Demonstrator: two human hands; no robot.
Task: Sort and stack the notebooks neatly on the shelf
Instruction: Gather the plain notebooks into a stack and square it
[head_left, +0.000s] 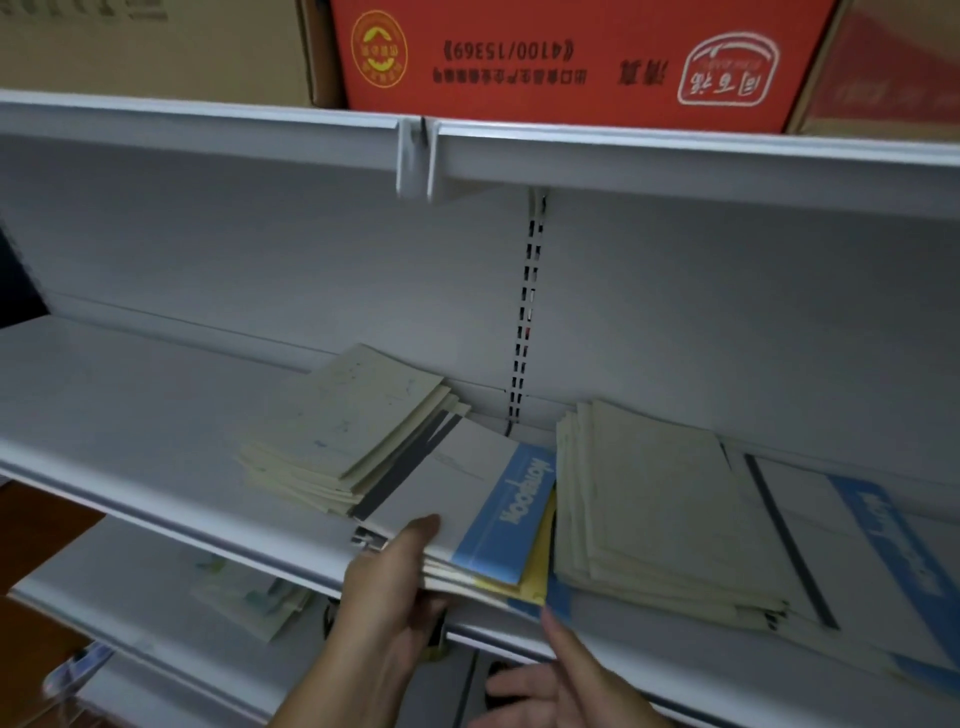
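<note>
Red carton (571, 57) w/ brown boxes (150, 47) either side, up top.

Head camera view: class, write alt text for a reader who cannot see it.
A person's left hand grips the front edge of a blue-banded notebook stack on a white shelf, right hand open just below. Cream notebook piles flank it; a red box sits above.

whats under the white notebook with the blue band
Under the white notebook with the blue band, a yellow cover and a blue cover stick out at its front corner, with more page edges below. How many lie there is hidden. The left hand grips that pile's edge.
</note>
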